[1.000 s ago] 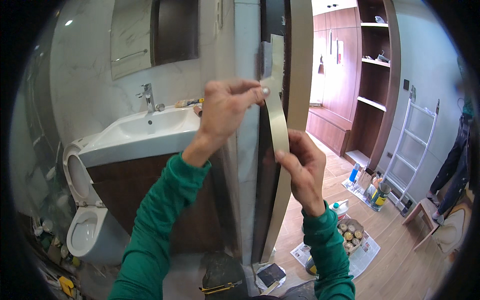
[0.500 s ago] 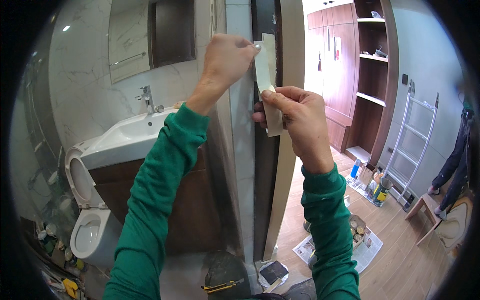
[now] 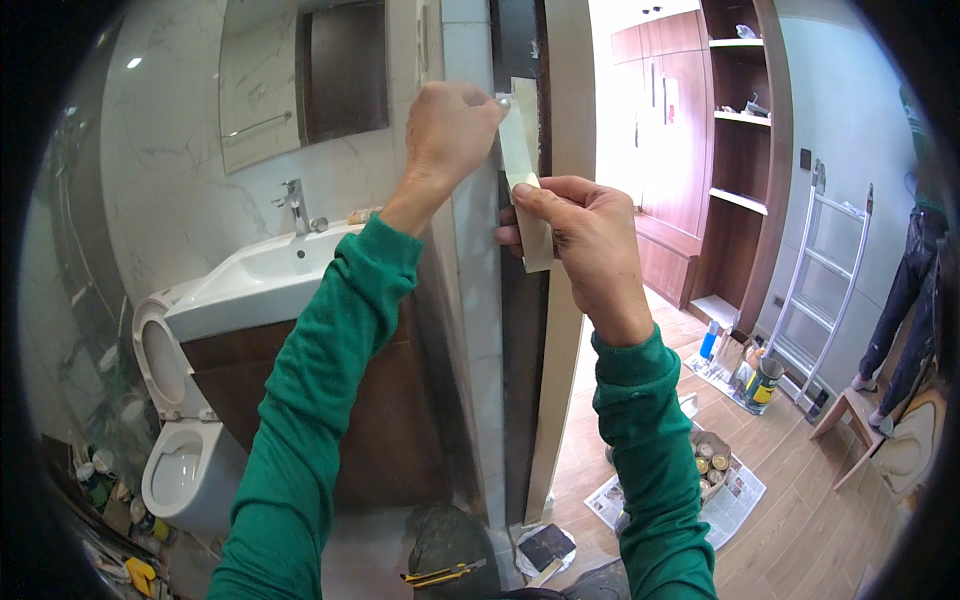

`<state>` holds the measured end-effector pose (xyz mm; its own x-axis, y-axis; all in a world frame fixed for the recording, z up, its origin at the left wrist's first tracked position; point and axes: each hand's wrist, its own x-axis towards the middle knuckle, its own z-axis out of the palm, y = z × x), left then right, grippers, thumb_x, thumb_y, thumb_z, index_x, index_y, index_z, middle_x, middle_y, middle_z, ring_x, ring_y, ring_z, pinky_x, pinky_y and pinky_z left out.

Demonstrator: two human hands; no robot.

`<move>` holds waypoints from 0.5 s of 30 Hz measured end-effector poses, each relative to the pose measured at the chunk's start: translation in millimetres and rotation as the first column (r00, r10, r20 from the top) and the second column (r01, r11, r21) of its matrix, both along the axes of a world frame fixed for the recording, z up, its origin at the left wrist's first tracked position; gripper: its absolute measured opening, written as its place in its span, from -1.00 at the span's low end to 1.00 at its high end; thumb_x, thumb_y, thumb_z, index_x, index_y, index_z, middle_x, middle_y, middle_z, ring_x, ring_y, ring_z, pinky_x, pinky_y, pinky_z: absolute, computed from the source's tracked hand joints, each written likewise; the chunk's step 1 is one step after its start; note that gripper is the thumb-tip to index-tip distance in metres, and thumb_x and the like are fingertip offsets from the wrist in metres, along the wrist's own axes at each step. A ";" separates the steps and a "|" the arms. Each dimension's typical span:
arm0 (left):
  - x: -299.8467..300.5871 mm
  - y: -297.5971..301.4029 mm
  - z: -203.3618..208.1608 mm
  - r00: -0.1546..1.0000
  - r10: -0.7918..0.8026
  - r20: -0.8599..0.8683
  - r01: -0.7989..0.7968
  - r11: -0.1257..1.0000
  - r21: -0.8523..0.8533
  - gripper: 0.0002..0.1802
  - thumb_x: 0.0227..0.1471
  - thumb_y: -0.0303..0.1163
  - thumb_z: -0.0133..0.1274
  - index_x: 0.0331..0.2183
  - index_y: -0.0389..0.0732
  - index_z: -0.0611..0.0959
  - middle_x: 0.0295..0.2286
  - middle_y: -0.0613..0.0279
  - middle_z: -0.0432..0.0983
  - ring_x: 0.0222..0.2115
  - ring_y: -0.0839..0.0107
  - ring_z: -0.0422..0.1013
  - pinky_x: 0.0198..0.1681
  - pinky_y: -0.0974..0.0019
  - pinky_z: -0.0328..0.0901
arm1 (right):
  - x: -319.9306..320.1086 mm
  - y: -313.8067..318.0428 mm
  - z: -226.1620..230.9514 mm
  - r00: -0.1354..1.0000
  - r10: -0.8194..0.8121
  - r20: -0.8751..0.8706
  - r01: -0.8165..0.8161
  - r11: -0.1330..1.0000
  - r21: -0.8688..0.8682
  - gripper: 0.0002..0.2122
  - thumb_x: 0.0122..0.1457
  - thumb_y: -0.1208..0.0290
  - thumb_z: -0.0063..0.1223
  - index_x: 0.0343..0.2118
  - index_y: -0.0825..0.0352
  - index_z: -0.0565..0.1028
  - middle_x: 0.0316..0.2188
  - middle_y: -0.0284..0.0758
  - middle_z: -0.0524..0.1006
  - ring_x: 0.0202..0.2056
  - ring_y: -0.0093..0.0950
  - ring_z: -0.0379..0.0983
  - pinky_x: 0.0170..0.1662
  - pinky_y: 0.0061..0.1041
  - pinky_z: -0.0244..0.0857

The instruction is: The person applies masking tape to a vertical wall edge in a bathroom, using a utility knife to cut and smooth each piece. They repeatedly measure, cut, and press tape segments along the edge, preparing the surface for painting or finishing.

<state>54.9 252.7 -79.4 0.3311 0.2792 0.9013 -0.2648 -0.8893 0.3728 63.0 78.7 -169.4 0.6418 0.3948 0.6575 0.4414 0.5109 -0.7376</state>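
A pale strip of masking tape (image 3: 516, 145) runs between my two hands along a dark door frame (image 3: 518, 390). My left hand (image 3: 445, 135) pinches its upper end, where something small and shiny shows at the fingertips, too small to name. Lower down, my right hand (image 3: 590, 240) grips the strip between thumb and fingers, and its loose end hangs below them. Behind the strip, another pale piece (image 3: 528, 100) lies flat on the frame. Some right-hand fingers are partly hidden behind the strip.
To the left are a washbasin (image 3: 250, 275) and a toilet (image 3: 185, 470). Through the doorway stand a ladder (image 3: 825, 260), a paint can (image 3: 764, 380) and a box of cans (image 3: 712, 462) on newspaper. Another person (image 3: 905, 270) stands on a wooden stool (image 3: 850, 425). A yellow cutter (image 3: 442, 575) lies below.
The view has shifted slightly, so the frame and both hands sit a little further left. Both hands keep their hold on the masking tape, and the left fingertips are slightly lower.
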 end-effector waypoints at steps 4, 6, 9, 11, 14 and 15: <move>2.0 0.8 2.4 1.000 -0.002 -0.008 0.002 1.000 -0.028 -0.65 -0.02 -0.16 0.24 -0.31 -0.25 0.80 -0.40 -0.07 0.69 -0.31 0.04 0.62 -0.13 0.11 0.45 | 1.4 2.3 0.5 1.000 -0.009 0.024 0.009 1.000 -0.006 -0.70 0.23 0.42 0.23 -0.14 0.62 0.56 -0.40 -0.11 0.65 -0.44 -0.38 0.68 -0.41 -0.51 0.60; 1.8 -0.2 2.9 1.000 0.014 -0.005 -0.014 1.000 -0.025 -0.65 -0.02 -0.15 0.24 -0.32 -0.26 0.80 -0.40 -0.06 0.69 -0.32 0.04 0.62 -0.14 0.11 0.46 | 2.0 2.9 0.1 1.000 0.004 0.023 -0.004 1.000 0.002 -0.70 0.23 0.42 0.23 -0.14 0.62 0.56 -0.40 -0.10 0.65 -0.44 -0.37 0.68 -0.41 -0.51 0.60; 1.4 -2.1 2.2 1.000 0.028 -0.003 -0.028 0.999 -0.025 -0.64 -0.03 -0.14 0.24 -0.34 -0.26 0.80 -0.41 -0.07 0.69 -0.33 0.04 0.62 -0.15 0.10 0.46 | 2.7 2.5 -0.9 0.999 0.035 0.013 -0.035 0.999 0.017 -0.69 0.23 0.43 0.23 -0.14 0.64 0.55 -0.41 -0.10 0.64 -0.44 -0.36 0.68 -0.41 -0.51 0.61; 1.2 -2.5 1.9 0.999 0.045 -0.001 -0.045 0.999 -0.018 -0.62 -0.03 -0.12 0.24 -0.35 -0.26 0.80 -0.42 -0.07 0.69 -0.34 0.04 0.62 -0.16 0.10 0.46 | 3.0 2.1 -0.9 0.999 0.040 0.016 -0.040 0.999 0.020 -0.69 0.23 0.43 0.23 -0.14 0.65 0.55 -0.41 -0.09 0.64 -0.44 -0.36 0.68 -0.41 -0.51 0.61; 1.6 -1.8 1.9 0.998 0.065 0.003 -0.065 0.998 -0.011 -0.61 -0.04 -0.10 0.24 -0.36 -0.26 0.80 -0.42 -0.07 0.69 -0.35 0.04 0.62 -0.17 0.10 0.46 | 3.4 2.9 -0.2 0.998 0.060 0.025 -0.061 0.998 0.025 -0.68 0.22 0.43 0.23 -0.14 0.66 0.54 -0.41 -0.09 0.64 -0.44 -0.36 0.68 -0.41 -0.51 0.60; 1.8 -1.6 1.8 0.998 0.059 0.005 -0.059 0.998 -0.018 -0.61 -0.04 -0.10 0.24 -0.35 -0.26 0.80 -0.42 -0.07 0.69 -0.35 0.04 0.62 -0.17 0.10 0.46 | 3.5 3.4 -0.2 0.999 0.051 0.015 -0.052 0.999 0.018 -0.68 0.23 0.43 0.23 -0.14 0.66 0.54 -0.41 -0.09 0.64 -0.45 -0.37 0.67 -0.41 -0.51 0.60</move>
<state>56.6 251.1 -77.6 0.3090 0.3144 0.8976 -0.2142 -0.8965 0.3878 66.6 82.1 -169.6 0.6111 0.4151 0.6740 0.4250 0.5463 -0.7218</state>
